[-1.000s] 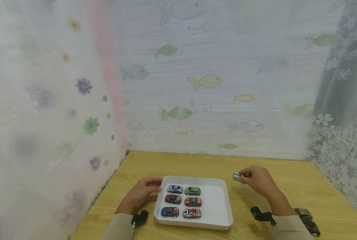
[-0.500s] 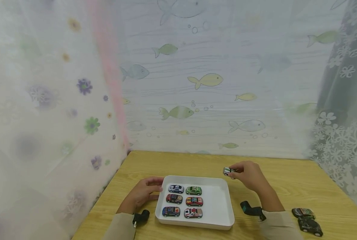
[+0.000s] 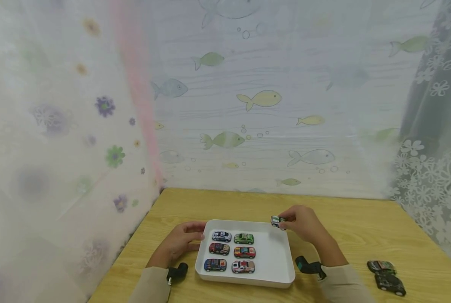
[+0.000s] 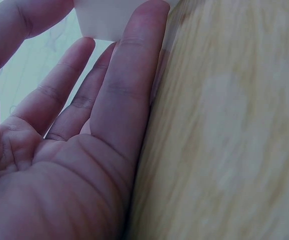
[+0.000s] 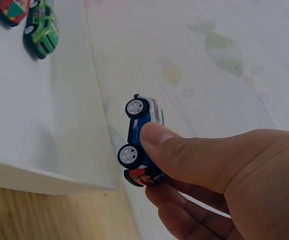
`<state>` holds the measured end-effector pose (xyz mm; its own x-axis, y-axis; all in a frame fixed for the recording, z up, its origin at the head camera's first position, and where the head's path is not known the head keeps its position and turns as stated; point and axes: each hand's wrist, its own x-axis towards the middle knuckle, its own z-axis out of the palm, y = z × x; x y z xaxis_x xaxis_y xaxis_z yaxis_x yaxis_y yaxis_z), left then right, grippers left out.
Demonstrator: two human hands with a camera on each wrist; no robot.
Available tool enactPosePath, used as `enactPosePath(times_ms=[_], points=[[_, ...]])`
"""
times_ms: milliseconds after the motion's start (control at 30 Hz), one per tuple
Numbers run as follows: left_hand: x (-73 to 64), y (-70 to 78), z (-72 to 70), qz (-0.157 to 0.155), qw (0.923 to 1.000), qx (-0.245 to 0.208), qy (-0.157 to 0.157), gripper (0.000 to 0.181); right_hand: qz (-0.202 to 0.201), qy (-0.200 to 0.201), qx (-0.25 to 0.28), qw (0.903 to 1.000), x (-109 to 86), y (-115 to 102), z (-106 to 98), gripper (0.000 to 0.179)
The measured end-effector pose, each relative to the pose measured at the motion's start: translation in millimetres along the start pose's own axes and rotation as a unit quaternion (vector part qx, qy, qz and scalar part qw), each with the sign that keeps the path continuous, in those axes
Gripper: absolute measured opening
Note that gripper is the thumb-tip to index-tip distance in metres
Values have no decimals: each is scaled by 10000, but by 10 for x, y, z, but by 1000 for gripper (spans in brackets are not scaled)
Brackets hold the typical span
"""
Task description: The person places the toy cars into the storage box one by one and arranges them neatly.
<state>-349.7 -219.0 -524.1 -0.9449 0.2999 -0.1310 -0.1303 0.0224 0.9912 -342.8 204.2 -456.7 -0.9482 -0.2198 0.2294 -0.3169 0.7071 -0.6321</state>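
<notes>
My right hand (image 3: 305, 224) pinches a small toy car (image 3: 277, 221) between thumb and fingers, above the back right rim of a white tray (image 3: 274, 265). The right wrist view shows the car's (image 5: 140, 135) blue side and two wheels, with the thumb against that side. At the tray's left side is my left hand (image 3: 181, 242), its fingertips touching the outer wall; in the left wrist view its fingers (image 4: 127, 80) are fairly straight. Two columns of toy cars stand in the tray's left and middle, among them a green car (image 3: 244, 238) and a red-and-yellow one (image 3: 244, 252).
Two more toy cars, a dark green one (image 3: 381, 267) and a black one (image 3: 390, 283), sit on the wooden table (image 3: 358, 235) at the right. Patterned curtains (image 3: 267, 139) hang behind and beside the table.
My right hand has carried the toy car leftward, from right of the tray to above its back right rim. The left hand stays at the tray's left side.
</notes>
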Motion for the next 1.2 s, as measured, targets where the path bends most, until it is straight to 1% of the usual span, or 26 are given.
enactPosePath(times_ms=[100, 267, 467, 567, 767, 967, 1200], points=[[5, 2, -4, -14, 10000, -4, 0, 49, 110, -57, -100, 9999, 8, -39, 50, 17], [9, 6, 0, -18, 10000, 14, 9, 49, 267, -149, -109, 9995, 2, -100, 130, 16], [-4, 16, 14, 27, 10000, 20, -7, 48, 378, -301, -447, 9978, -6, -143, 198, 14], [-4, 19, 15, 24, 10000, 27, -34, 48, 428, -431, -518, 9968, -5, -139, 227, 15], [5, 35, 10, 24, 10000, 55, -11, 51, 440, -489, -512, 9965, 0, -137, 283, 16], [12, 35, 4, 1, 10000, 32, 16, 51, 564, -586, -413, 9958, -16, -152, 324, 14], [0, 40, 35, 62, 9999, 63, 51, 50, 549, -659, -444, 9953, -30, -159, 337, 13]])
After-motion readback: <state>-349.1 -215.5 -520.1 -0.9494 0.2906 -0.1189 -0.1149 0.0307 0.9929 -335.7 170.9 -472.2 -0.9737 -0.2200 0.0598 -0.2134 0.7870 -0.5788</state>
